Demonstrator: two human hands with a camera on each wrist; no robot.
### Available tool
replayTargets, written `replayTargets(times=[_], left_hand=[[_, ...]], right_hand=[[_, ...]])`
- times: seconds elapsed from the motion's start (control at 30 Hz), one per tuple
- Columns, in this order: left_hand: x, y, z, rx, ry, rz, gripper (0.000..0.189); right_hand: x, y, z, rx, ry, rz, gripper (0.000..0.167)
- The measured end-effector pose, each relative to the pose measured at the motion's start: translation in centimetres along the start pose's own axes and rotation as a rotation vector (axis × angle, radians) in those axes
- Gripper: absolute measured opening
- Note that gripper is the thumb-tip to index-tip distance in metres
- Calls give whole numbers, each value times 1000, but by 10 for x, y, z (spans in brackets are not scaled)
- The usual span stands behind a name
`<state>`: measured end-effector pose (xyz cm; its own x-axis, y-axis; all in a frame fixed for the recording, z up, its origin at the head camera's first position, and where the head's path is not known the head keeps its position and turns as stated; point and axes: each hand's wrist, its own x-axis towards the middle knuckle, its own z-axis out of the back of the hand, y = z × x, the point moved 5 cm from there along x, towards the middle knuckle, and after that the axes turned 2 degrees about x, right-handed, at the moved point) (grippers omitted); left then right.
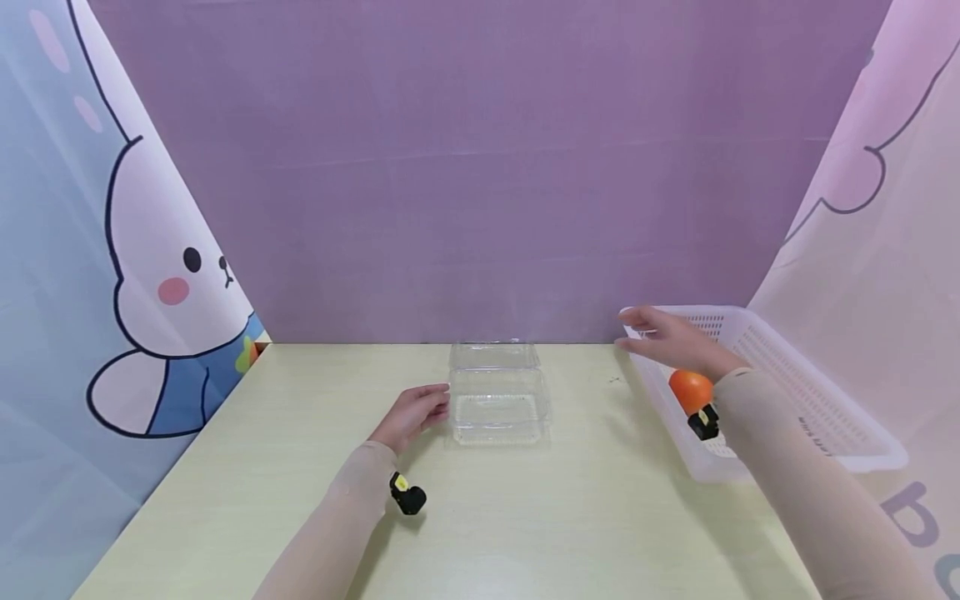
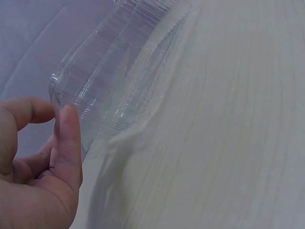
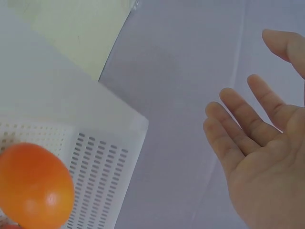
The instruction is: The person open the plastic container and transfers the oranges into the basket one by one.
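A clear plastic clamshell box (image 1: 498,433) stands on the table with its lid (image 1: 495,357) raised at the back. My left hand (image 1: 416,414) is at the box's left side; in the left wrist view, the thumb and index finger (image 2: 70,126) pinch the edge of the clear box (image 2: 107,71). Over the far left corner of a white plastic basket (image 1: 678,446), my right hand (image 1: 671,340) is held in the air with fingers spread and nothing in them. A round orange fruit (image 1: 688,388) lies inside the basket, partly hidden by the right wrist's camera.
The basket (image 3: 102,191) has slotted walls and takes up the table's right side. A bit of something red (image 3: 10,226) shows beneath the fruit in the right wrist view. A purple cloth (image 1: 480,167) hangs behind the table, with printed cloths on both sides.
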<state>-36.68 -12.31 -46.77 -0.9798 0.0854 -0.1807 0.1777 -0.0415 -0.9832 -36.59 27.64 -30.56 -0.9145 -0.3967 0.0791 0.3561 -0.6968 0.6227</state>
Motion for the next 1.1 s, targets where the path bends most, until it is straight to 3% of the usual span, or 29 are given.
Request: replayTargets(times=[0.5, 0.83, 1.1], left_hand=[[0, -1, -1, 2, 7, -5, 43], [-1, -3, -1, 0, 6, 2, 43], [-1, -2, 1, -4, 9, 0, 43]], right_hand=[[8, 10, -17, -7, -6, 76, 57], [11, 14, -31, -34, 1, 70, 60], [12, 17, -40, 17, -18, 71, 55]])
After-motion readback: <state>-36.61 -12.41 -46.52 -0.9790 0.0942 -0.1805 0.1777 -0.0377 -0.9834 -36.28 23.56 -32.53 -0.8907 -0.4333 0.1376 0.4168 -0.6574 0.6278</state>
